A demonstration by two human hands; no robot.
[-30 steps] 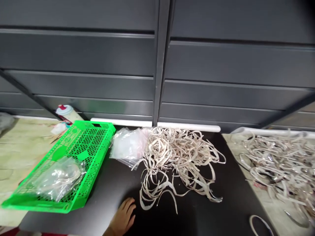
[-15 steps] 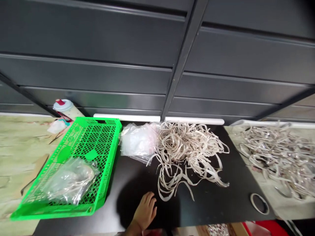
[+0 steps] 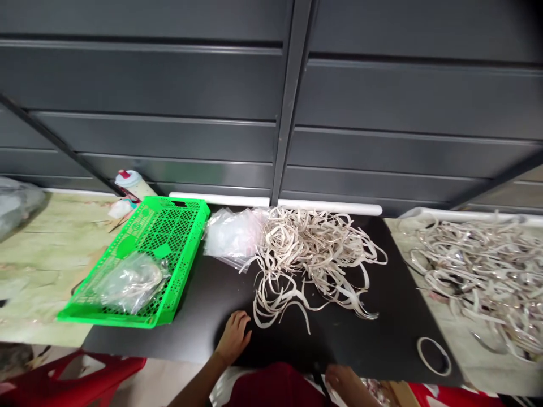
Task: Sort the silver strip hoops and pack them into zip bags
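My left hand (image 3: 234,337) rests on the black tabletop (image 3: 195,333), fingers loosely stretched, with nothing seen in it. Just right of it lies a tangled heap of pale, shiny curved strips (image 3: 314,249), some trailing toward the hand. My right hand (image 3: 341,380) is at the table's front edge, blurred and partly dark; a thin black strap-like piece (image 3: 320,380) shows beside it, and whether it is held cannot be made out. A stack of clear plastic bags (image 3: 233,233) lies behind my left hand. At the left, a green plastic basket (image 3: 180,282) contains filled clear bags (image 3: 132,282).
A roll of tape (image 3: 433,357) lies near the front right. More pale strips (image 3: 483,277) cover the right-hand table. A cup with a lid (image 3: 134,183) stands behind the basket. Red stools (image 3: 80,379) are below the left edge. Grey panels (image 3: 190,85) rise behind.
The view has shifted, bringing my lap and a red stool into sight. My right hand has come into view at the front edge. My left hand stays on the table by the strips.
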